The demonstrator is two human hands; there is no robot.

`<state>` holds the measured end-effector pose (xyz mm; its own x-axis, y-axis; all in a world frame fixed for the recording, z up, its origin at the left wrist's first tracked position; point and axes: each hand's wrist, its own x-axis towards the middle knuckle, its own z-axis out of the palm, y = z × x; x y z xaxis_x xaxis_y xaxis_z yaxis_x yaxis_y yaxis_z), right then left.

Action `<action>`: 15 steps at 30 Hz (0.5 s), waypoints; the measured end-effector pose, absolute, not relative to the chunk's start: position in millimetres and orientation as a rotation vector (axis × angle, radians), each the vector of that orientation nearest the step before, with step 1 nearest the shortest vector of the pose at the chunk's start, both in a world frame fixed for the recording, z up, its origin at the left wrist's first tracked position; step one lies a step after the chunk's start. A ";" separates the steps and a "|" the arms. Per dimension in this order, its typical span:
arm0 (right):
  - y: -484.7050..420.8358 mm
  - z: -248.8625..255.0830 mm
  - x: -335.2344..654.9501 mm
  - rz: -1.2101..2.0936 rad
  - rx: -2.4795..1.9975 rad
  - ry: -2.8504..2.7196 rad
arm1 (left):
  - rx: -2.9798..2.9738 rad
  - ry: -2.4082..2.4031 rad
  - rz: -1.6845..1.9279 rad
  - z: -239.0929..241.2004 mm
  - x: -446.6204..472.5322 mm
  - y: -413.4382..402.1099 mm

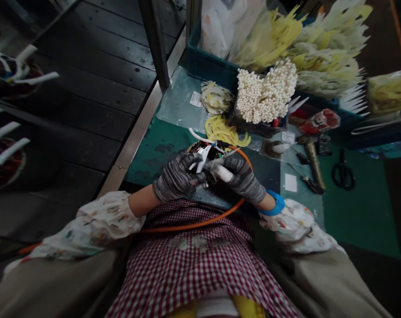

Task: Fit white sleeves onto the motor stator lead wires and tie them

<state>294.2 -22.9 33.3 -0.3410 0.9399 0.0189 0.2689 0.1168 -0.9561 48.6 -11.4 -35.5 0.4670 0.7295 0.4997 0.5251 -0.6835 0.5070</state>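
Note:
Both my hands wear grey knit gloves and meet over a round wound coil part at the near edge of the green bench. My left hand is closed, pinching white strips and thin wires on that part. My right hand is closed around a short white tube. An orange cable runs from the part across my lap. Coloured wire ends stick up from the part, which my fingers largely hide.
A bundle of white sticks and piles of yellow and white strips fill a blue bin at the back. A hammer, black scissors and a red packet lie right. More coil parts sit far left.

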 end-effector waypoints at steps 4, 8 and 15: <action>-26.7 31.0 296.8 1.310 -1.139 -1.722 | 2.468 1.041 0.988 -36.1 46.3 -10.0; -26.3 26.5 295.6 1.111 -1.164 -1.678 | 2.444 1.065 0.972 -35.0 48.4 -10.3; -36.3 16.4 294.3 1.013 -1.106 -1.796 | 2.393 1.128 0.970 -35.9 48.6 -12.3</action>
<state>294.3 -36.3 16.4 -0.3166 0.9262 0.2049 0.3042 0.3037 -0.9029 48.6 -12.3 -35.9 0.4570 0.7719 0.4420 0.5526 -0.6358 0.5389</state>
